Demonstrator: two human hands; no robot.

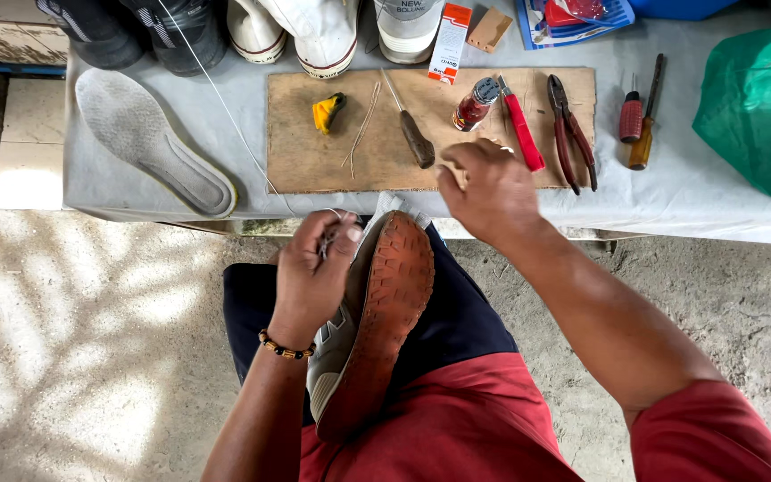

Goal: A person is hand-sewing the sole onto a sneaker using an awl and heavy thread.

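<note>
A grey shoe with a rust-brown sole [384, 308] rests on my lap, sole turned up and to the right. My left hand [312, 272] presses against its side near the toe, fingers pinched on a thin white thread [225, 112] that runs up across the table. My right hand [485, 187] is raised above the toe at the table's front edge, fingers curled and pinched together; what it holds is too small to tell. A wooden-handled awl [412, 132] lies on the board just beyond it.
On the brown board [314, 152] lie a yellow lump [327, 111], a small bottle [476, 103], a red-handled knife [522, 129] and pliers [569, 129]. Screwdrivers [640, 116], a grey insole [149, 141], several shoes [323, 31] and a green bag [760, 103] sit on the grey table.
</note>
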